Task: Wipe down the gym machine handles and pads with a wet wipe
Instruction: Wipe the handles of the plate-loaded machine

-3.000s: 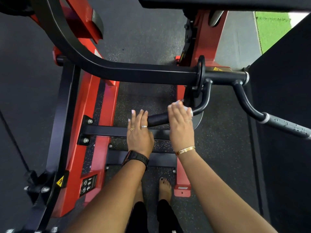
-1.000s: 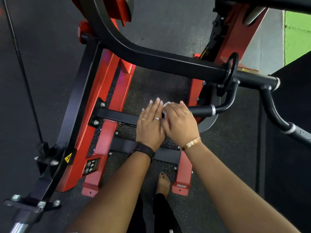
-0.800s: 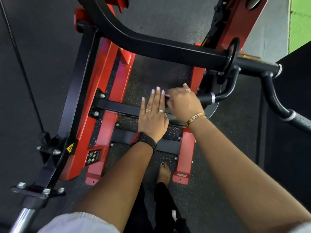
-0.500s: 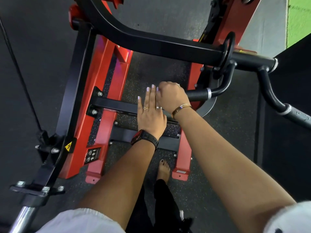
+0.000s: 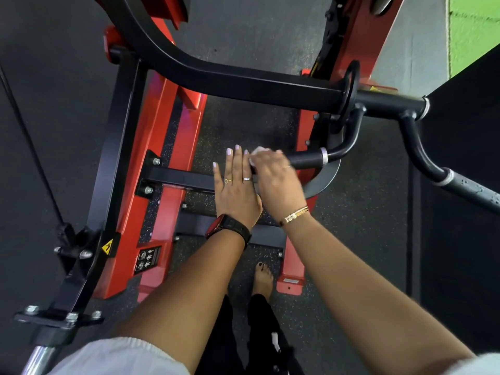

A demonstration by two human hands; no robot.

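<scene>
Gripping the free end of the short black cylindrical machine handle, the right hand has its fingers curled over the grip, with the crumpled white wet wipe trapped between hand and grip. The wipe only shows as a white edge poking out past the fingertips and on the side facing the other hand; the rest is hidden under the hand. The hand is motion-blurred, so finger detail is soft. Bare grip runs out from the knuckles to a silver collar ring, then bends up to the thick black curved lever arm beyond both hands.

The left hand is flat, fingers straight and together, holding nothing. It sits right beside the right hand, edges touching. Can't tell whether it contacts the handle end.

A black smartwatch is on the left wrist and a gold bracelet on the right wrist. Both hands wear rings.

A second black handle sits well out past the right hand's outer side, apart from it, with droplets on its surface. The red steel machine frame is off the left hand's outer side. Black speckled rubber floor lies below both hands. One bare foot shows below the wrists, between the forearms.
</scene>
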